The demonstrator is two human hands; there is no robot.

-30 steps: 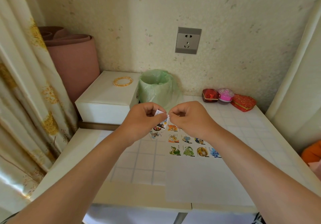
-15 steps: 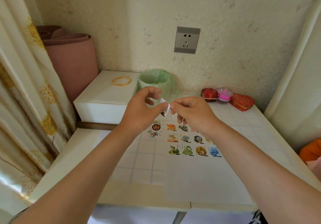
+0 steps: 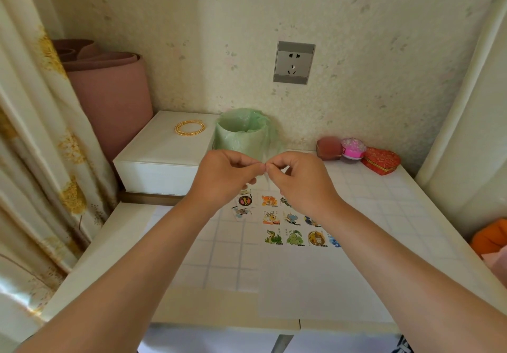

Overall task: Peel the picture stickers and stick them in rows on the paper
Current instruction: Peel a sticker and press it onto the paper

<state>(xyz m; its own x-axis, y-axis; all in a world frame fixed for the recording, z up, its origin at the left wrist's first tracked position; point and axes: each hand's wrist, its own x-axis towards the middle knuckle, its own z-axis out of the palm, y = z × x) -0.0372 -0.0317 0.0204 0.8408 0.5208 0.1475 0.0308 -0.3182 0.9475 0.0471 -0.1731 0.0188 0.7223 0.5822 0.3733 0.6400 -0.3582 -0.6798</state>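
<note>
A white paper (image 3: 315,284) lies on the tiled table (image 3: 219,256). Picture stickers (image 3: 295,237) sit on it in rows, partly hidden by my right wrist. Two loose stickers (image 3: 244,206) lie just left of the rows. My left hand (image 3: 225,177) and my right hand (image 3: 299,180) are raised above the far rows. Their thumbs and forefingers pinch together at one spot. The small sticker piece between them is hidden by the fingertips.
A bin lined with a green bag (image 3: 241,136) stands just behind my hands. Left of it is a white box (image 3: 164,158) with a gold bracelet (image 3: 190,128) on top. Small red and pink boxes (image 3: 356,152) line the back right. A curtain (image 3: 33,160) hangs at left.
My hands rose from the sticker rows toward the bin. The sticker piece that showed between my fingertips is now covered as both pinches close together.
</note>
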